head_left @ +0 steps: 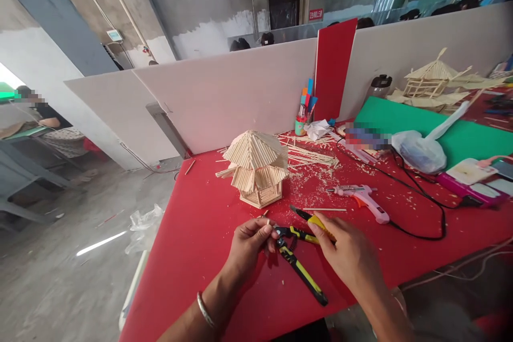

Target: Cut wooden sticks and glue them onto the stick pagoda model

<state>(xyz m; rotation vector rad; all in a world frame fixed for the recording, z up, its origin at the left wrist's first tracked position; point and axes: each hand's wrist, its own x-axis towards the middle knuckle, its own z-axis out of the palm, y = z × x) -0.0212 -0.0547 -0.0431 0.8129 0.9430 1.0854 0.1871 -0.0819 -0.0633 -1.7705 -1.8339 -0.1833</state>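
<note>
Between the fingertips of my left hand is a short piece of thin wooden stick, held in a pinch. My right hand is closed around a yellow and black utility knife, its dark blade pointing left toward the stick. Pruning shears with black and yellow handles lie spread on the red table below and between my hands; their head is partly behind my left fingers. Just beyond stands a small pavilion model built of wooden sticks, with a two-tier roof.
A pink glue gun lies right of a single loose stick. Shavings and a stick pile lie behind the model. Farther right are a power strip, a plastic bag, a green board and another stick model.
</note>
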